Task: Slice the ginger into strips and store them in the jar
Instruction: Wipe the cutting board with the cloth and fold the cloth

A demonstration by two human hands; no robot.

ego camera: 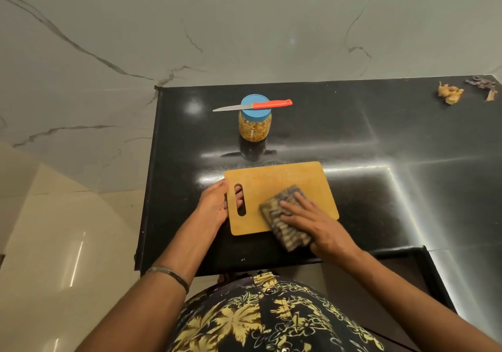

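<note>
Head view, near to far.
Right hand (309, 222): palm down, fingers spread flat on a folded cloth (282, 220); pressing it, not clasping it.
Cloth: lies over the board's (282, 186) near right corner, partly overhanging onto the counter (380, 216).
Left hand (214, 205): closed on the board's left edge, fingertips showing through the handle slot.
Board: flat near the counter's front edge, top bare apart from the cloth.
Jar (254, 123): upright beyond the board, toward the counter's back edge; blue lid on, filled with yellowish strips.
Knife (254, 105): balanced across the lid, red handle pointing right.
Scraps (449, 93): peelings at the counter's far right corner.
</note>
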